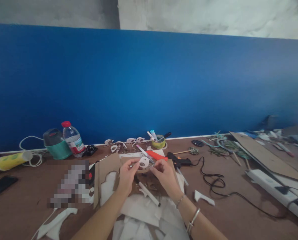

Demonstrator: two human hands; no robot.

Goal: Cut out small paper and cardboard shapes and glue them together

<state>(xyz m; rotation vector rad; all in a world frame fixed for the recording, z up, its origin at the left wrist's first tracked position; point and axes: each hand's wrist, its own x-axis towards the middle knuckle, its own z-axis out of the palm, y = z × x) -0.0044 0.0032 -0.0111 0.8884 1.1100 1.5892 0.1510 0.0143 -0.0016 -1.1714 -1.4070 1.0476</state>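
Observation:
In the middle of the head view, a small white bird-shaped paper cutout is pinched between the thumb and fingers of my left hand. My right hand is closed just to the right of the cutout, its thumb and forefinger pressed together; whatever they hold is too small to make out. Below both hands a white marker pen lies over cardboard and white paper sheets. Behind them rest an orange tool and a black glue gun. Several similar bird cutouts stand along the back.
A green tape roll holds pens. At the left are a red-capped bottle, a teal container and a phone. On the right, a black cable runs to a white power strip; cardboard lies beyond.

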